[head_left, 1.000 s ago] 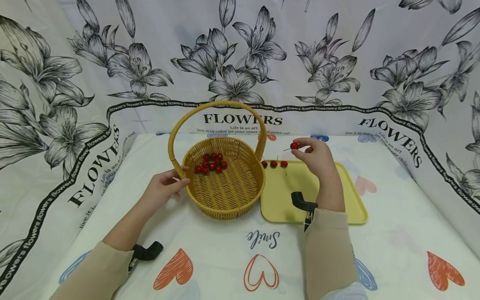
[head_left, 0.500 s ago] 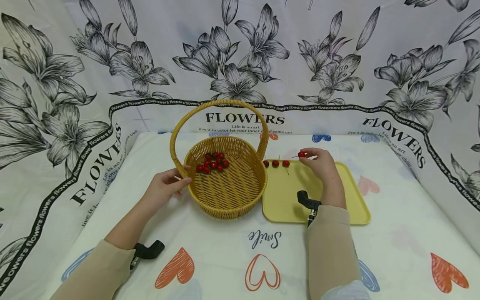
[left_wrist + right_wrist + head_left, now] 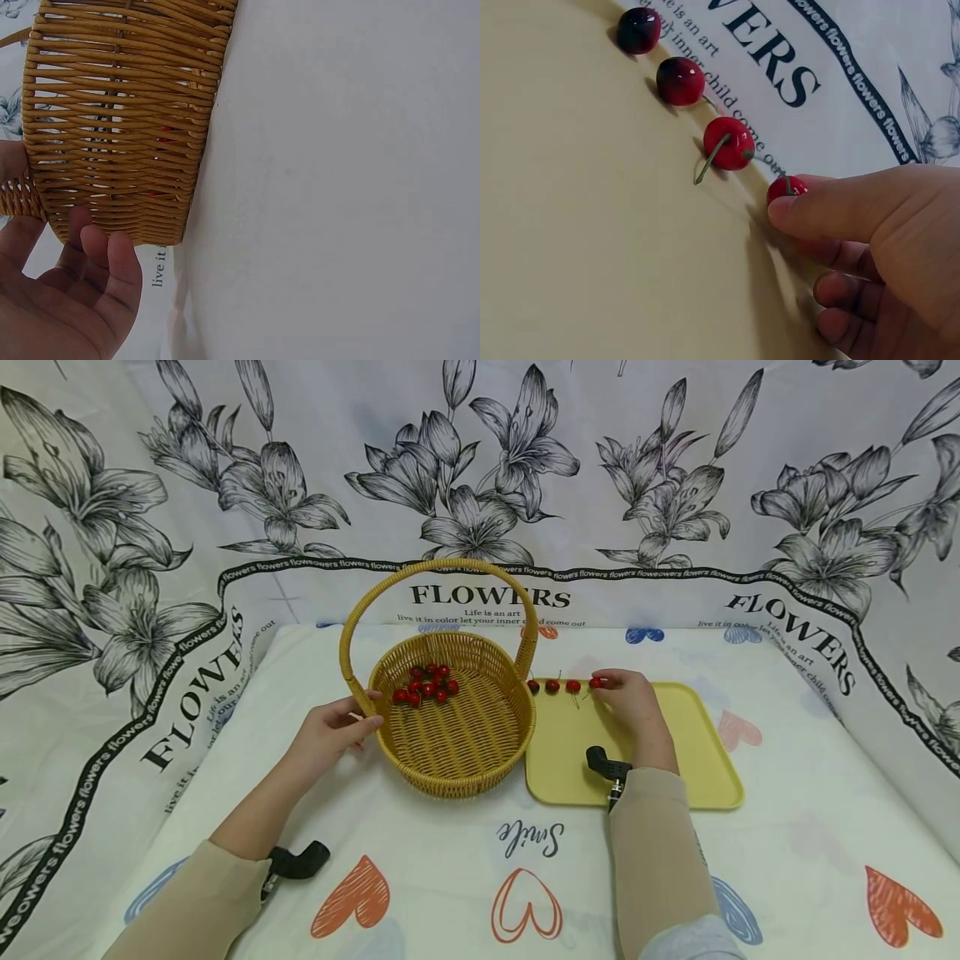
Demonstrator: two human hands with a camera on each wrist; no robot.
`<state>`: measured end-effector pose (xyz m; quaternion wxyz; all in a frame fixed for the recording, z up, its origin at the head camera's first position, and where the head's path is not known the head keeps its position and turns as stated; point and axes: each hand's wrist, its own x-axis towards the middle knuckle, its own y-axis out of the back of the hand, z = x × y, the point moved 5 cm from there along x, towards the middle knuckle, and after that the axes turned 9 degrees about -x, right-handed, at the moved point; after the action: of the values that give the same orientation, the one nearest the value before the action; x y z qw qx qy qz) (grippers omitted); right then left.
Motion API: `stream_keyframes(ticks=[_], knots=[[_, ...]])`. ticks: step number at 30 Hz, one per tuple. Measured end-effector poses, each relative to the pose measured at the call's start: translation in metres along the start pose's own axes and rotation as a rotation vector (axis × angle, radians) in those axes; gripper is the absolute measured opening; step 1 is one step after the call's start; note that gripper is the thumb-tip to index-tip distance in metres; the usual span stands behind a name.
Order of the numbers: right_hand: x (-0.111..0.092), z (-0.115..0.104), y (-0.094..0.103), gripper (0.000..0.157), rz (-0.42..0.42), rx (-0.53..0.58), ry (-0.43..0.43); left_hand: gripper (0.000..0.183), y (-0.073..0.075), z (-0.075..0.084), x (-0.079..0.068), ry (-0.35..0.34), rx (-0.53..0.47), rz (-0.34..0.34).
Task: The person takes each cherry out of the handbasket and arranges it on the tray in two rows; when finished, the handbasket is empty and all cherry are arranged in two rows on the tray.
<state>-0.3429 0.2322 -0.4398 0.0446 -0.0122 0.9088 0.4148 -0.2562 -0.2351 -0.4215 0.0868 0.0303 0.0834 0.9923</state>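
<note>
And here a cherry [image 3: 777,187] is pinched by the right hand [image 3: 626,697], thumb and fingertips closed around its side, right at the tray's [image 3: 697,760] far edge, near eleven o'clock. Bright red and glossy it is, small highlights caught on the skin, a green stem seen at its top, the lower part hidden by the thumb. Whether the tray is touched by it cannot be told.

Along the same edge, toward nine o'clock, a row is formed by three more: first a plump, shiny red cherry [image 3: 739,142], a green stem hung down its front; next a darker cherry [image 3: 679,81], its red shaded almost to black on top; and at the end the darkest cherry [image 3: 637,31], red showing only along one side.

Over at nine o'clock from the tray, the woven basket [image 3: 457,787] is gripped on its own nine o'clock side by the left hand [image 3: 330,731], the foot of the tall handle [image 3: 453,562] pinched between thumb and forefinger, the other fingers bent beside the wall. Inside, toward ten o'clock, a cluster of cherries [image 3: 428,690] is gathered, all glossy red. Everything is borne by a white heart-printed cloth [image 3: 435,860].
</note>
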Motion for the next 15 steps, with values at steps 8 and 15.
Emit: stream_keyframes(ticks=[8, 15], knots=[[0.0006, 0.0024, -0.0026, 0.038, -0.002, -0.021, -0.016, 0.050, -0.0007, 0.0015, -0.0001, 0.005, 0.003, -0.003], [0.0010, 0.0038, -0.0040, 0.041, 0.016, -0.044, -0.022, 0.048, -0.0001, 0.0004, 0.0001, -0.002, 0.003, -0.003]])
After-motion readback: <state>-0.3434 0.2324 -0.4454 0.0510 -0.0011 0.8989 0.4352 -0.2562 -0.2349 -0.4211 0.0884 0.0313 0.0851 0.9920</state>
